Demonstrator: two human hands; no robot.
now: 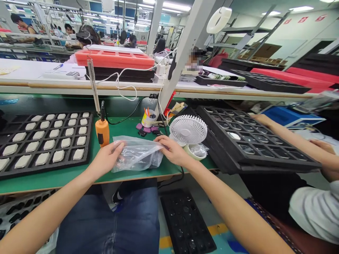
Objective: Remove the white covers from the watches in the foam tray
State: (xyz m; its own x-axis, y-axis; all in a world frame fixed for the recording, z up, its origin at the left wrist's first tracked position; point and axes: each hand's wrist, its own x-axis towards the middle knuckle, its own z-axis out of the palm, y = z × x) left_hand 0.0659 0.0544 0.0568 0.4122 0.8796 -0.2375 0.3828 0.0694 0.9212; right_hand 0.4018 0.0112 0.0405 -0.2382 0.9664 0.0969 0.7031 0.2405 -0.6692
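Observation:
Between my two hands stretches a clear plastic bag, just above the front of the green bench top. My left hand pinches its left edge between thumb and fingers. At the bag's upper right corner, my right hand grips the film. Some small marks or bits show near the left side of the bag; I cannot make out what they are. Behind my left hand hangs an orange electric screwdriver on a coiled spring. A small white fan stands just beyond my right hand.
At left lies a black foam tray of pale rounded-square pieces. Purple and black small parts sit near a white cup. At right, a co-worker's arm reaches over stacked black trays. Another black tray is below the bench.

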